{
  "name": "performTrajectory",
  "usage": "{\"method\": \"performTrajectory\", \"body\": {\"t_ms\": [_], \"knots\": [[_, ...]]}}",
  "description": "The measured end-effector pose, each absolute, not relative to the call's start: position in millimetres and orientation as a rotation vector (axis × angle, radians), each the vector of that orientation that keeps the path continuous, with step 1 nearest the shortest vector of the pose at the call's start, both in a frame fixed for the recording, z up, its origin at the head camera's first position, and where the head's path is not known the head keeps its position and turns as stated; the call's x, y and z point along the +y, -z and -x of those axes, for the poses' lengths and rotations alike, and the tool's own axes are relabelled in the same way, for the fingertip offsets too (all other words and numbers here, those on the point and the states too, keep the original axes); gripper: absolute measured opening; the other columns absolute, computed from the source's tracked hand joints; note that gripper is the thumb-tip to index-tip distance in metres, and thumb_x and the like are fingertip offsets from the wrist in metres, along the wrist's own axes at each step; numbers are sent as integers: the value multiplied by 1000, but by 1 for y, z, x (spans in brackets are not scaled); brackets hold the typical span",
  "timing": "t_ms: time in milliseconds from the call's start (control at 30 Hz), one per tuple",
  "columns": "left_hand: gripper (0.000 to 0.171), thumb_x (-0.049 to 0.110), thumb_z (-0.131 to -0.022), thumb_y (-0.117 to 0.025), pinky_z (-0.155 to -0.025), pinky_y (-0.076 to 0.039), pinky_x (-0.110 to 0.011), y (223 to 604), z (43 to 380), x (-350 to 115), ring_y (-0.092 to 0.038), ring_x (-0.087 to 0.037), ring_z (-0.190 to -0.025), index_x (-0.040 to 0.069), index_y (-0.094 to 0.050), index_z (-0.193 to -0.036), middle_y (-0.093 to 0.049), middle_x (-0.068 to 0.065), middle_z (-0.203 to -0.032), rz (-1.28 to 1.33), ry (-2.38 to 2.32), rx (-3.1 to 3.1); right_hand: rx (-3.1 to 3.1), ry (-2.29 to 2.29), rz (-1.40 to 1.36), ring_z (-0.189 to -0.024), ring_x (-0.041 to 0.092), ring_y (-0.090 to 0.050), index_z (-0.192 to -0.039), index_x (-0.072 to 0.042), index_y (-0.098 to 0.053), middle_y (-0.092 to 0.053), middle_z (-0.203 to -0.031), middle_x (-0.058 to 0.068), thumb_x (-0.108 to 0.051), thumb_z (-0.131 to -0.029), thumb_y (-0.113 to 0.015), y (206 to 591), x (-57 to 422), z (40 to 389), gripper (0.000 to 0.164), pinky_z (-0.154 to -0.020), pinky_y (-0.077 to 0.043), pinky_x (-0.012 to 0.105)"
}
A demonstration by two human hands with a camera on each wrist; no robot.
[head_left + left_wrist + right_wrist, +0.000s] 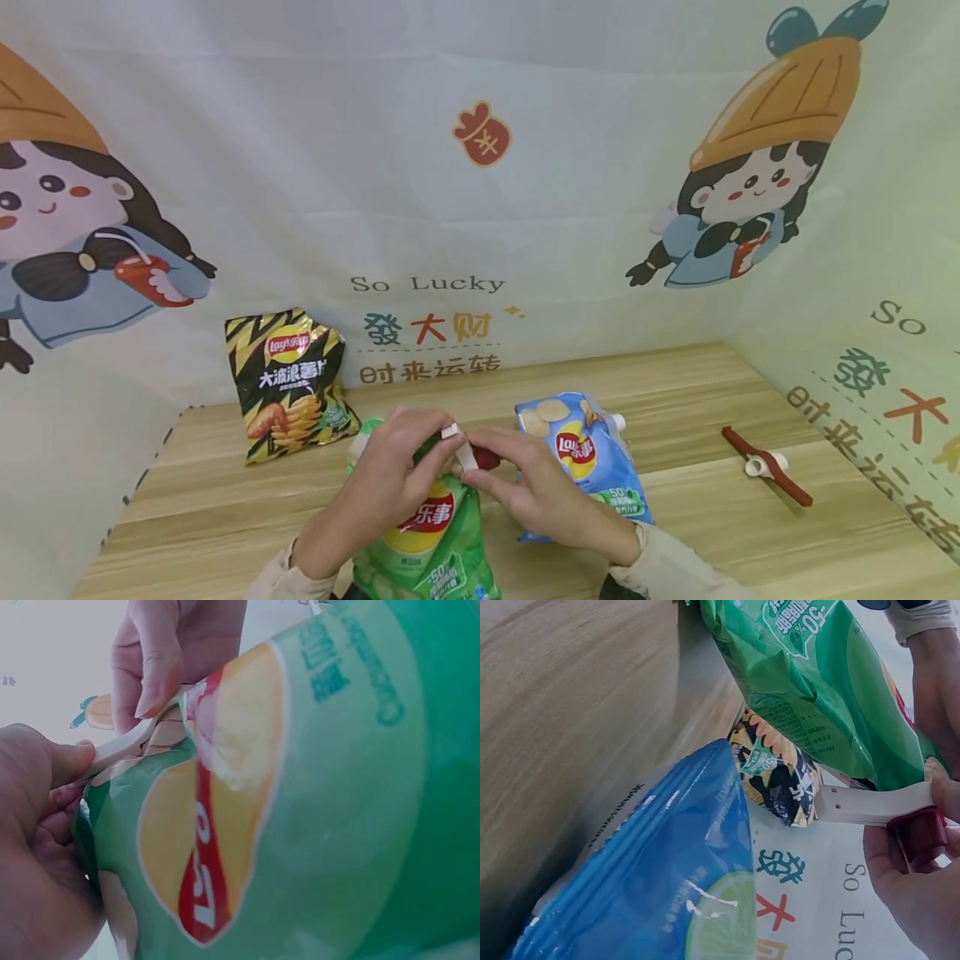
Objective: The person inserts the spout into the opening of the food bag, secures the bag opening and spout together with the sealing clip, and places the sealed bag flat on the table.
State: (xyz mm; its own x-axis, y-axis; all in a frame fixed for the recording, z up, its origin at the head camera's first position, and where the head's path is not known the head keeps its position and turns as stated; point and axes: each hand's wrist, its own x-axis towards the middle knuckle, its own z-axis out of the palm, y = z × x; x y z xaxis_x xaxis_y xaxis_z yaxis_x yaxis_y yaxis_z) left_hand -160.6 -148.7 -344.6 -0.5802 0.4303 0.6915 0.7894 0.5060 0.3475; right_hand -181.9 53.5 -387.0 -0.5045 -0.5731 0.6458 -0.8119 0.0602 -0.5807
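Note:
A green Lay's chip bag (pixel 423 554) stands in front of the person, its top gathered between both hands. Across that top lies a white bag clip (pixel 465 456) with a dark red cap (pixel 919 834). The left hand (pixel 397 475) grips the clip and bag top from the left, its thumb (pixel 71 761) pressing on the white strip. From the right, the right hand (pixel 546 487) pinches the clip near the cap, thumb and fingers on opposite sides. The bag's upper edge is partly hidden by the hands.
A blue Lay's bag (pixel 577 446), with a white spout (pixel 617 422) at its top, lies just beyond the right hand. The black-and-yellow chip bag (pixel 292 400) leans on the back curtain. Another clip, red and white (pixel 767 467), lies on the wooden table (pixel 697 400) at right.

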Motion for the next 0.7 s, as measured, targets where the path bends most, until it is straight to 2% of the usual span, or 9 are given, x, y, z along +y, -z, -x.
{"method": "performTrajectory", "body": {"t_ms": [200, 433, 600, 700], "knots": [[12, 10, -97, -65, -72, -43, -30, 345, 163, -151, -56, -3, -76, 19, -63, -89, -64, 14, -82, 957, 937, -2227, -2106, -1598, -1376, -97, 14, -66, -130, -8, -60, -68, -115, 4, -11, -96, -65, 391, 53, 184, 34, -83, -57, 31], [10, 10, -97, -64, -72, -45, -30, 345, 165, -160, -55, -5, -75, 18, -66, -92, -64, 13, -84, 904, 996, -2243, -2243, -1745, -1357, -101, 14, -66, -136, -16, -53, -66, -117, 2, -15, -95, -68, 394, 56, 183, 44, -90, -55, 32], [7, 15, -98, -64, -70, -48, -29, 344, 168, -165, -56, -6, -75, 16, -71, -96, -68, 12, -87, 799, 1074, -2305, -2273, -1801, -1309, -101, 16, -69, -140, -16, -49, -68, -119, 7, -12, -96, -67, 395, 56, 183, 48, -86, -56, 32], [7, 17, -97, -67, -80, -45, -32, 344, 170, -168, -60, -8, -82, 14, -72, -101, -70, 10, -92, 749, 1047, -2314, -2279, -1872, -1255, -101, 18, -70, -140, -15, -49, -70, -117, 11, -8, -96, -66, 396, 57, 183, 49, -83, -57, 32]]}}
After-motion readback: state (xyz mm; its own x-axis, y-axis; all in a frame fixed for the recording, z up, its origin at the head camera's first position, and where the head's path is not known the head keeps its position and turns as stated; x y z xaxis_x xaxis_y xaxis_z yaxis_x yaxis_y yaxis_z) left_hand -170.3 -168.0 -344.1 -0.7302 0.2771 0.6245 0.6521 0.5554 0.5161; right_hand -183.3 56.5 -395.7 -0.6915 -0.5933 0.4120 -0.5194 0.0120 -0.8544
